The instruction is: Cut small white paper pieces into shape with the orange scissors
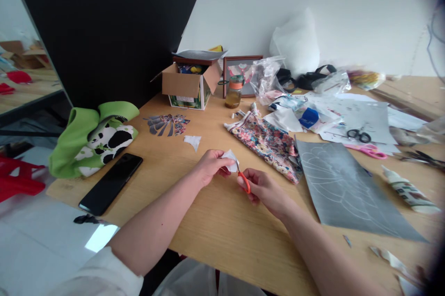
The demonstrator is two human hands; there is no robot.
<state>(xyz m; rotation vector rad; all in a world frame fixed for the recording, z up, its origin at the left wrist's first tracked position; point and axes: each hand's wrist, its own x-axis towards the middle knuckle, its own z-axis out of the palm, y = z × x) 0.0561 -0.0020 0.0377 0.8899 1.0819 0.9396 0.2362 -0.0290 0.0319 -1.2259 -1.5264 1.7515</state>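
My left hand point(212, 164) pinches a small white piece point(230, 157), paper or thin fabric, above the middle of the table. My right hand point(259, 184) grips the orange handles of small scissors point(245, 182), whose blades meet the right edge of the white piece. Another white scrap point(192, 142) lies beyond my left hand. Behind it, cut petal-shaped grey and floral pieces point(168, 125) are laid out in a fan. Folded floral fabric point(266, 143) lies beyond my right hand. To its right is a dark grey sheet point(347, 184) with pale petal lines drawn on it.
A black phone point(111, 183) and a green panda bag point(100, 140) lie at the left edge. At the back stand an open cardboard box point(189, 83), a jar point(233, 94) and a frame point(243, 73). Black scissors point(359, 136), pink scissors point(370, 150) and a glue bottle point(410, 191) lie right.
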